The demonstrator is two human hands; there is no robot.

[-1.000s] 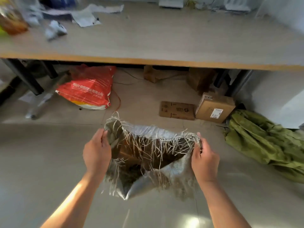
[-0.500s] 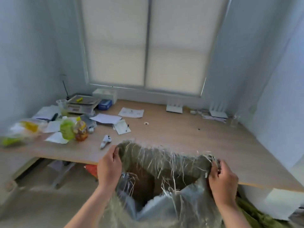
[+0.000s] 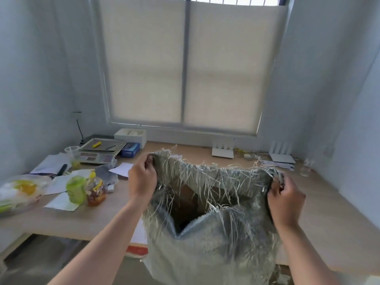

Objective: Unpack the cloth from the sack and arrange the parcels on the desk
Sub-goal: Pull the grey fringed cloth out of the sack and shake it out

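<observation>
Now the person is holding the sack (image 3: 216, 249) up by its frayed top edge, over the near edge of the desk (image 3: 329, 202). Left hand (image 3: 143, 179) is gripping one corner, right hand (image 3: 286, 199) the other, pulling the mouth wide. Something brown is showing inside. Bottles (image 3: 86, 190) are standing farther left.
</observation>
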